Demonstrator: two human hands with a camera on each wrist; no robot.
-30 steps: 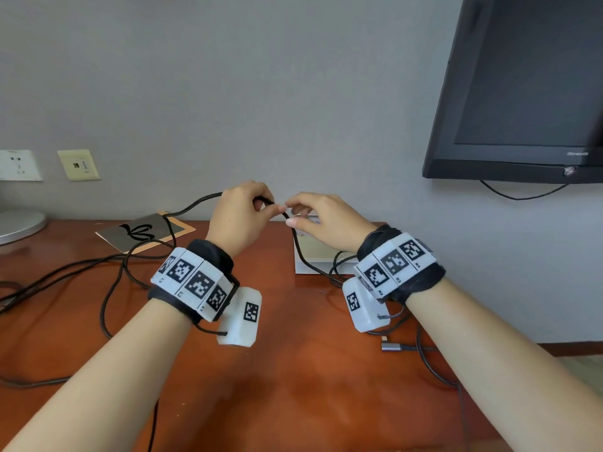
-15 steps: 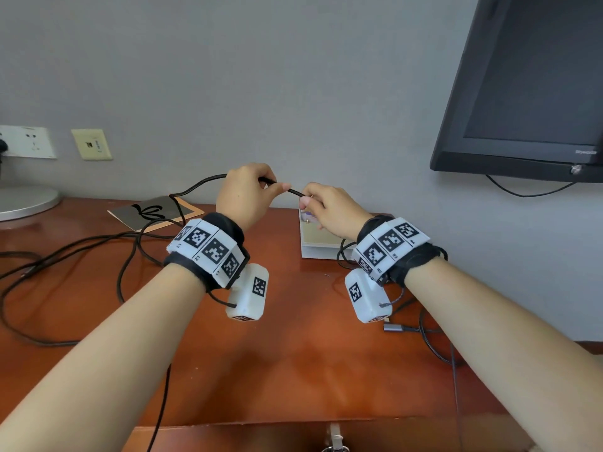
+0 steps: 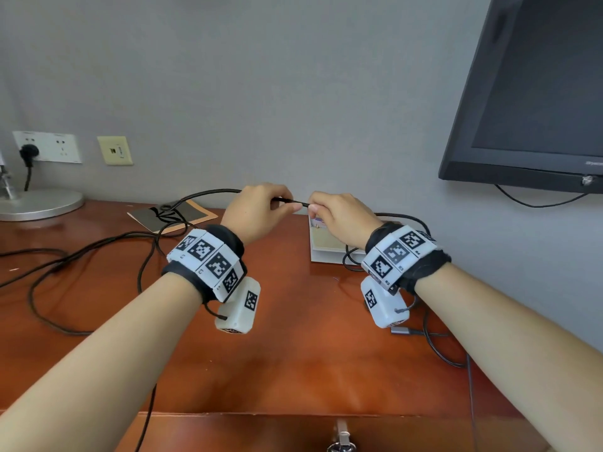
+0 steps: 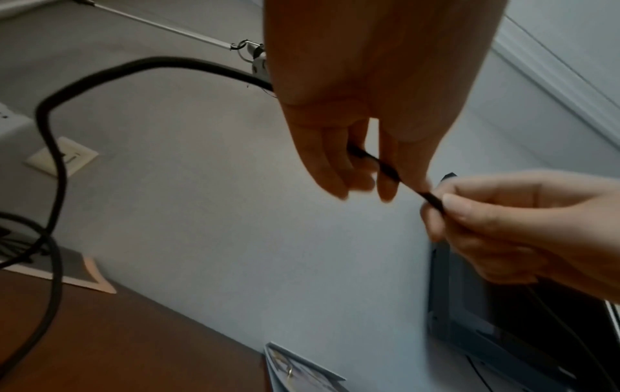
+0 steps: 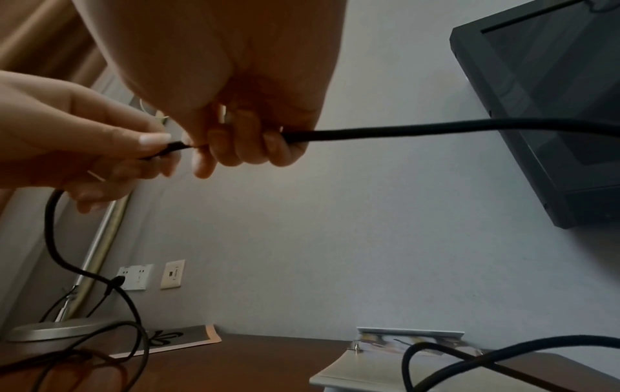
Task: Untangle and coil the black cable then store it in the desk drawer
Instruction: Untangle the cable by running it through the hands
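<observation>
A long black cable (image 3: pixel 208 192) arcs from tangled loops on the left of the wooden desk (image 3: pixel 293 347) up into both hands. My left hand (image 3: pixel 261 207) pinches it with curled fingers; in the left wrist view the cable (image 4: pixel 389 169) runs between thumb and fingers (image 4: pixel 335 169). My right hand (image 3: pixel 336 216) grips the same cable a short span to the right, fingers (image 5: pixel 248 148) wrapped round the strand (image 5: pixel 436 128). Both hands hover above the back of the desk. The drawer front (image 3: pixel 261 432) with its metal pull (image 3: pixel 341 442) shows at the bottom edge.
A lamp base (image 3: pixel 36 203) stands at the back left, below wall sockets (image 3: pixel 49 146). A dark card (image 3: pixel 169 215) and a small white box (image 3: pixel 326 249) lie near the wall. A monitor (image 3: pixel 535 93) hangs at the right. A grey plug (image 3: pixel 403 331) lies by the right wrist.
Both hands have drawn slightly apart and risen, with a straight span of cable now stretched between them. The head view has tilted down, showing the drawer front.
</observation>
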